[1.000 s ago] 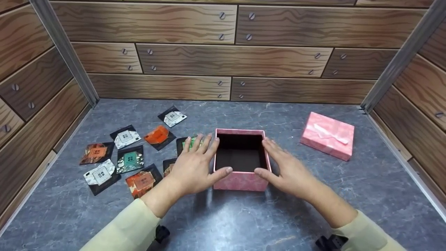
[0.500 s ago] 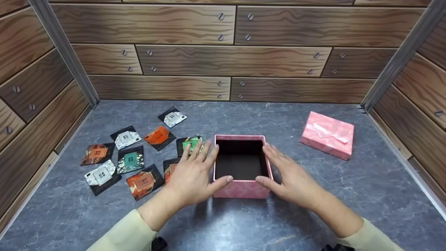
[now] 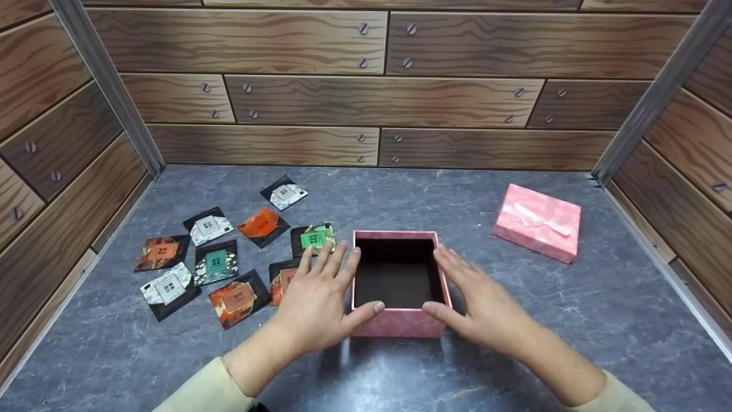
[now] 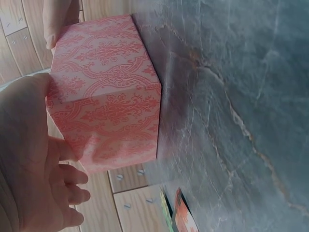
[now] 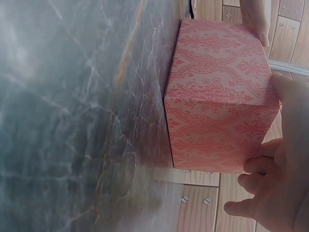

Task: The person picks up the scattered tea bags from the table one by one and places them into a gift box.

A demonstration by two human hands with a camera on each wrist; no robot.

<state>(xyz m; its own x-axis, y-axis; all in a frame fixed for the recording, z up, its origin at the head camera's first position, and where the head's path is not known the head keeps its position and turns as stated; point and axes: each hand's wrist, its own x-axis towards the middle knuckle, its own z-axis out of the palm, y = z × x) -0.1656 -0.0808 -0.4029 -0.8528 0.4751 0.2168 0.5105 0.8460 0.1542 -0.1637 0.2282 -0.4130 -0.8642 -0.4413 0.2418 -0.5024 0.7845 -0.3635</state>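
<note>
An open pink box [image 3: 397, 324] with a black inside stands on the grey marbled table [image 3: 389, 377], between both hands. My left hand [image 3: 314, 309] lies along its left side, fingers straight and spread, thumb at the front rim. My right hand [image 3: 486, 312] mirrors this on the right side. In the left wrist view the box's patterned wall [image 4: 106, 92] shows, with the index finger against its side and the other fingers free of it. The right wrist view shows the box wall [image 5: 217, 96] with the right fingers at its side. Nothing is seen inside the box.
A pink lid [image 3: 537, 223] with a ribbon bow lies at the right. Several flat square packets spread over the left, among them a green one [image 3: 317, 236] and an orange one [image 3: 283, 280] close to my left hand. Wood-patterned walls [image 3: 377, 97] enclose the table.
Both hands have slid the box toward the front of the table, nearer to me. The packets by my left hand are less covered now. Lid and packets have stayed in place.
</note>
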